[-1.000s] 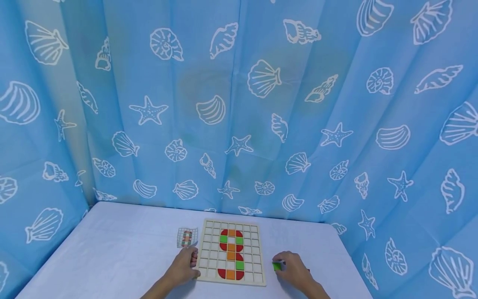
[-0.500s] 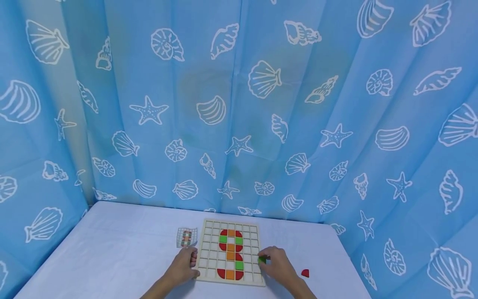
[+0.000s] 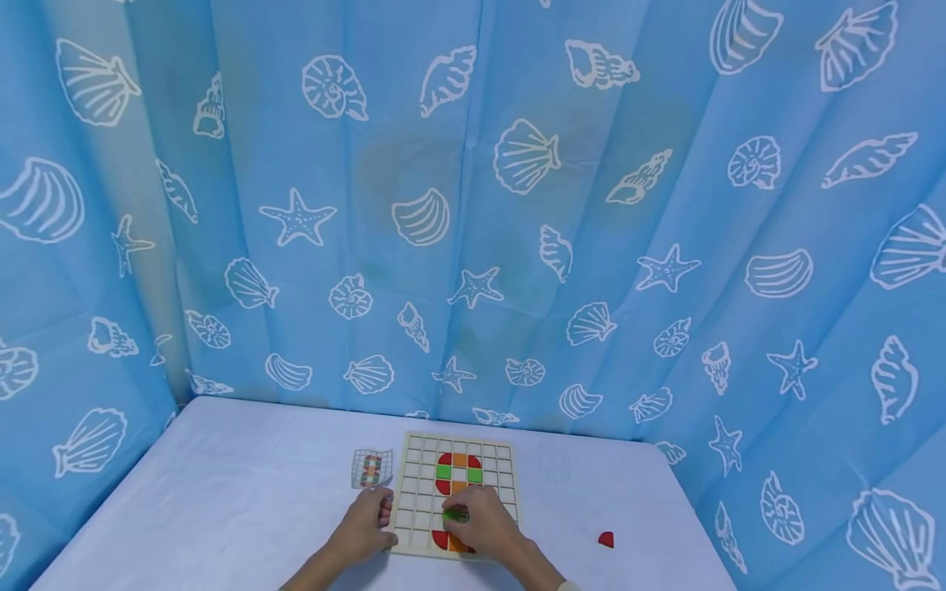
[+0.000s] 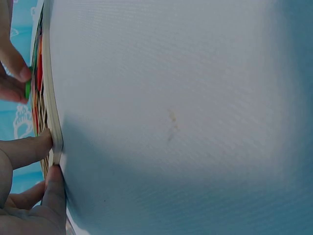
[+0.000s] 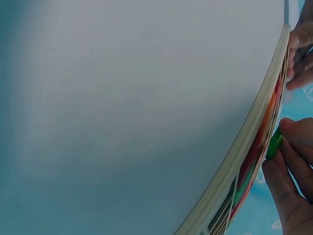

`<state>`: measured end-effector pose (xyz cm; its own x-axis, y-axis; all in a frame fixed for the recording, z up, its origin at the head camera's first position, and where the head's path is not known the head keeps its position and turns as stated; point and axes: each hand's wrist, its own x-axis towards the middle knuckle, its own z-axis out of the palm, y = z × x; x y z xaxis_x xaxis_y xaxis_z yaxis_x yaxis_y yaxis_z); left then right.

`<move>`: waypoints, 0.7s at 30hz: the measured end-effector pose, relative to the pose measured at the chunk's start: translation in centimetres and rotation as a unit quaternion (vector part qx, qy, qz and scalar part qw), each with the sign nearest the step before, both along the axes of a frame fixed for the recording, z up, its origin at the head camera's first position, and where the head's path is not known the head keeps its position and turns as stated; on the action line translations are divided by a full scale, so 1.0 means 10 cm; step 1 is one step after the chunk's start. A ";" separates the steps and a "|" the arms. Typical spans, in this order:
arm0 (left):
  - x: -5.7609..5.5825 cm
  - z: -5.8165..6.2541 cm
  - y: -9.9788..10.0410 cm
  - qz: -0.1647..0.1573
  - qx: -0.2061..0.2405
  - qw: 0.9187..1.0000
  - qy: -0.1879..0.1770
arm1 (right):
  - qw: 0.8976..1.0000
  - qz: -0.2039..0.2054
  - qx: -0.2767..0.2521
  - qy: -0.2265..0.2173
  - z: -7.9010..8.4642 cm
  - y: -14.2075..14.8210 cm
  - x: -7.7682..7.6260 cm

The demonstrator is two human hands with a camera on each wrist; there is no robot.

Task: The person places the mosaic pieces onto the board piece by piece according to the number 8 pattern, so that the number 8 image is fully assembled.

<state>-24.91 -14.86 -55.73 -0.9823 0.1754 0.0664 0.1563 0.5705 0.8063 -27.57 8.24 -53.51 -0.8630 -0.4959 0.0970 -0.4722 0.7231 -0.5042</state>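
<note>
A pale grid board (image 3: 414,519) lies on the table, with red quarter-round, orange square and green square tiles set in its cells in a figure. My left hand (image 3: 362,525) holds the board at its left edge near the front corner, thumb and finger on the rim (image 4: 55,117). Over the board's lower middle, my right hand (image 3: 484,521) pinches a green tile (image 5: 275,143) between thumb and fingers. In the right wrist view the tile stands tilted, close to the board's surface. The right hand hides several tiles beneath it in the head view.
A small pattern card (image 3: 371,468) with a printed coloured grid lies left of the board, its corner curled. One red quarter-round tile (image 3: 606,539) rests on the white tablecloth (image 3: 244,492) to the right. A blue shell-print curtain (image 3: 473,246) encloses the table behind.
My right hand has carried the green tile leftward from the table onto the board's lower middle. The red tile at the right came into view. My left hand has stayed at the board's edge.
</note>
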 end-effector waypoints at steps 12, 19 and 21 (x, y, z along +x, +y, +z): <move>-0.03 -0.01 0.00 0.001 -0.004 1.000 -0.003 | 1.000 -0.004 -0.003 -0.010 -0.05 -0.15 -0.02; -0.01 0.00 0.00 0.004 -0.008 1.000 -0.016 | 1.000 0.016 0.005 -0.005 -0.06 -0.17 -0.02; 0.00 0.00 0.00 0.003 -0.008 1.000 -0.012 | 1.000 0.017 0.003 -0.003 -0.05 -0.17 -0.02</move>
